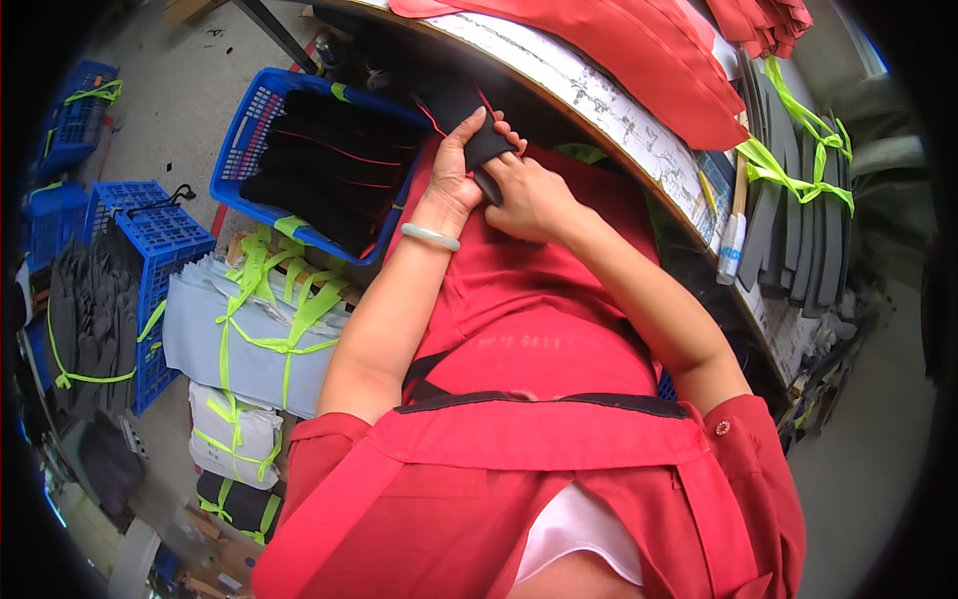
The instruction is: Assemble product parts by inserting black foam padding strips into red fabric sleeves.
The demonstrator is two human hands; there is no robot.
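Note:
Above my lap, both hands meet at a black fabric piece (pixel 486 147) edged with thin red lines. My left hand (pixel 458 165) is closed round it, thumb pointing up along the cloth, and a pale bangle circles that wrist. The fingers of my right hand (pixel 534 197) press against the lower end of the same piece, where a narrow black part hangs between the hands. Its upper end runs into shadow under the table edge. To the left of my hands, a blue plastic basket (pixel 228 172) holds a pile of black fabric pieces (pixel 324 165) with red edging.
A white worktable (pixel 599 95) slants across the upper right, bearing red fabric pieces (pixel 639 60), dark grey strips (pixel 788 215) tied in bright green bands, and a marker (pixel 731 245). At left are pale grey bundled sheets (pixel 195 319), a white tied package (pixel 225 439) and blue crates (pixel 165 235).

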